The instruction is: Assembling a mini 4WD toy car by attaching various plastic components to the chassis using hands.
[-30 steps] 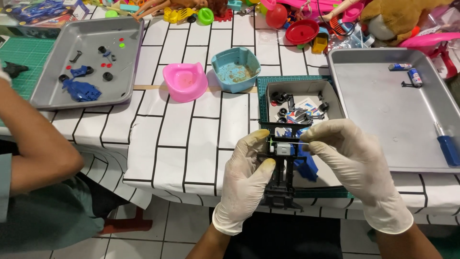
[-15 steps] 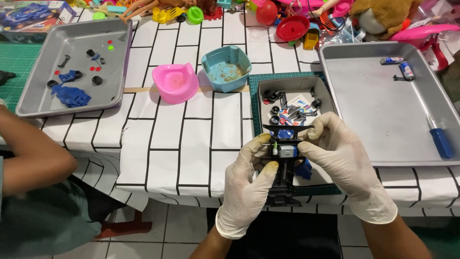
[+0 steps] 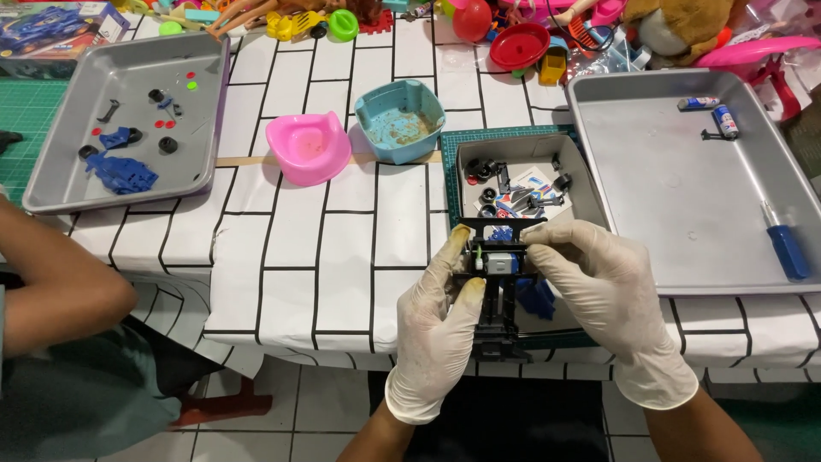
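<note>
A table [image 3: 342, 257] covered in a white cloth with a black brick pattern fills most of what's in front of me. On its right sits a large grey metal tray [image 3: 684, 222] holding a blue-handled screwdriver [image 3: 787, 248] and 2 small batteries [image 3: 714, 113]; on the left a second grey metal tray [image 3: 77, 120] carries blue plastic pieces and small black wheels. Another person's bare forearm [image 3: 60, 282] rests at the left edge. Between the trays stand a teal plastic bowl [image 3: 400, 120] and, just beside it, a pink plastic potty-shaped dish [image 3: 308, 147]. A small grey cardboard box [image 3: 522, 184] of loose parts lies on a green cutting mat [image 3: 449, 145].

Just in front of that box, over the table's near edge, both white-gloved hands grip a black toy-car chassis [image 3: 500, 295] with a small grey motor — the left hand [image 3: 440, 329] is closed on its left side, thumb against the frame, and the right hand [image 3: 607, 287] pinches its top right.
</note>
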